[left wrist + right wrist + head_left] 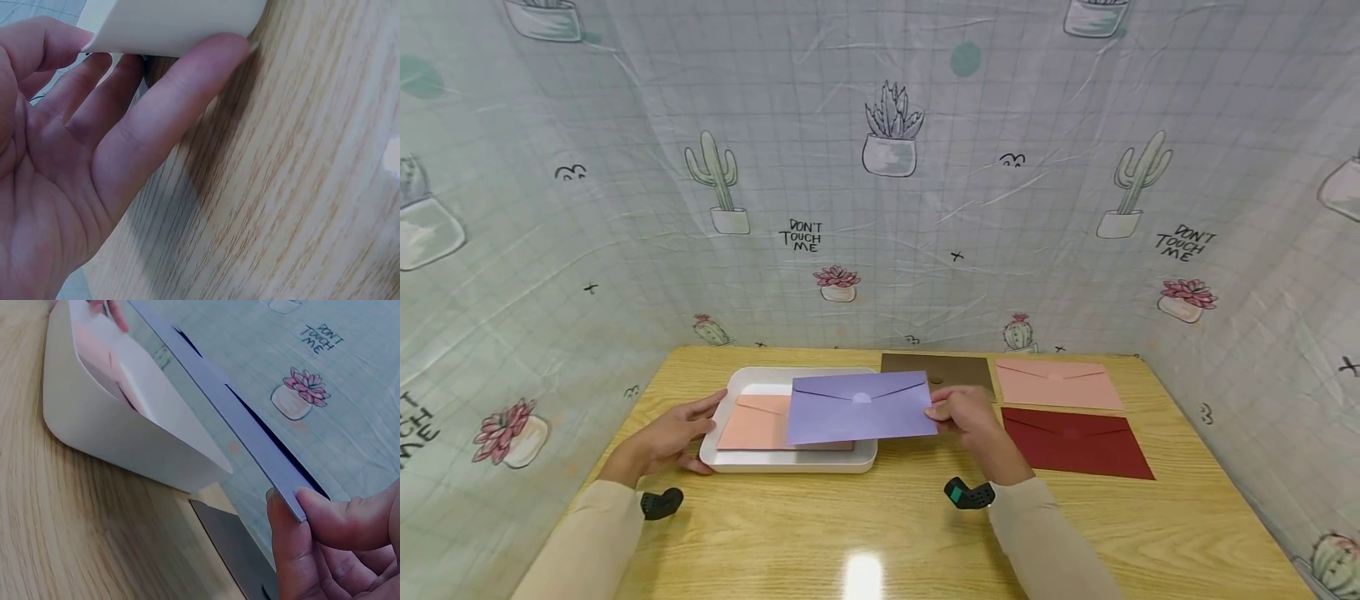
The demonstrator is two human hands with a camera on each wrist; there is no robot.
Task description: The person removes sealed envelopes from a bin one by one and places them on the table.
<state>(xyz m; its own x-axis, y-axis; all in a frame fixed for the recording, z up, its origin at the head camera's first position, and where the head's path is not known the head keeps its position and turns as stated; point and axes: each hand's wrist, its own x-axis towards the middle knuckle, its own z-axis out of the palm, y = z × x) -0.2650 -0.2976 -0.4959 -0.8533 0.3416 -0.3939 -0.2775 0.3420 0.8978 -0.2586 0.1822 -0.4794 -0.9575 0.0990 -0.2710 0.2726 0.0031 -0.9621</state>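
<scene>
Risk I see: right hand point(972, 414) pinches purple envelope point(859, 407) by one edge above white tray point(790, 463), left hand point(679, 433) flat against it, so envelope may tilt and miss.

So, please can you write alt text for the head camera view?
A right hand holds a purple envelope above a white tray containing a pink envelope; the left hand steadies the tray. Brown, pink and dark red envelopes lie on the wooden table.
</scene>
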